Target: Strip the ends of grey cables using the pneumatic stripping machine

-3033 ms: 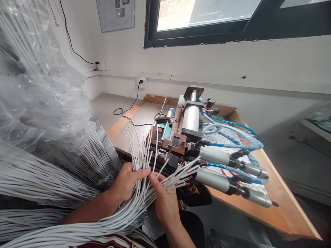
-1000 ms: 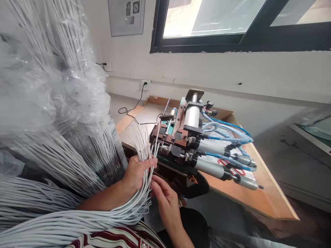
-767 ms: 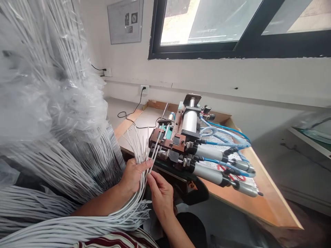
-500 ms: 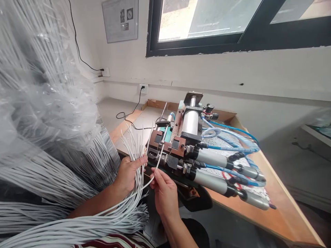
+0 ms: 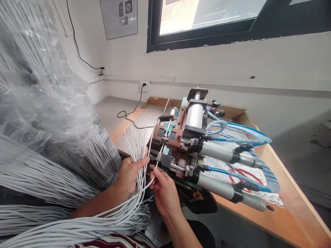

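Note:
My left hand [image 5: 128,175] is closed around a bundle of light grey cables [image 5: 141,182], whose cut ends fan upward above the thumb. Between the thumb and fingers of my right hand [image 5: 164,189] is a single cable [image 5: 157,164]. That cable's upper end reaches in between the jaws of a pneumatic wire-stripping machine [image 5: 168,160]. The dark lower jaw block sits close around the cable, just above my right fingertips. Whether the jaws touch the cable is too small to tell. The bundle's long tails run back to the left across my lap.
Plastic-wrapped stacks of grey cable [image 5: 85,155] rise on the left. Silver air cylinders [image 5: 217,186] with blue hoses [image 5: 248,137] extend to the right over a wooden-edged bench [image 5: 292,179]. A black power cord [image 5: 139,103] runs to a wall socket.
The machine's lower jaws have closed in near the cable and its cylinder rods have shifted. The view has turned slightly. Both hands keep nearly the same hold.

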Demonstrator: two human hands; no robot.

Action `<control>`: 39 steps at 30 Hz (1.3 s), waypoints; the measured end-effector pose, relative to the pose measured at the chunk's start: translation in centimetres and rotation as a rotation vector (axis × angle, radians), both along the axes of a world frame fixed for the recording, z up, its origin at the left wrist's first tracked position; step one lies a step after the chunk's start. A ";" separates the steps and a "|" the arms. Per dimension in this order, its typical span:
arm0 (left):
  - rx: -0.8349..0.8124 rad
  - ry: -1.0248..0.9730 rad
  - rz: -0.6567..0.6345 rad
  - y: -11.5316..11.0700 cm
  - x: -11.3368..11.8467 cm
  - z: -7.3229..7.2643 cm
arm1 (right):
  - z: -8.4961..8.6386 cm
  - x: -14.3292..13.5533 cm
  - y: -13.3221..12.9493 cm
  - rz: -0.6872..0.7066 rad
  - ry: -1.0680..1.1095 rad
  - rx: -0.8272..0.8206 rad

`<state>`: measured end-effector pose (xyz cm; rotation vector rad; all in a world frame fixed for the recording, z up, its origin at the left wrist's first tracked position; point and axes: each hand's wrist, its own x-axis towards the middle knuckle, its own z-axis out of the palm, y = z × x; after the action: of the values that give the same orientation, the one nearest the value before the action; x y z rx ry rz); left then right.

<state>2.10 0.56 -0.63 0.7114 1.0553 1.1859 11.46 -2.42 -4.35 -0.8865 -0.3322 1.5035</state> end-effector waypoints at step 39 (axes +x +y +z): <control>0.082 0.097 -0.208 -2.5 -1.7 -1.5 | -0.4 -0.5 -1.0 0.060 -0.111 0.095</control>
<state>0.38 -1.91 -2.16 0.9279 0.9905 1.0278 11.00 -3.37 -4.80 -0.8930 -0.5121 1.4841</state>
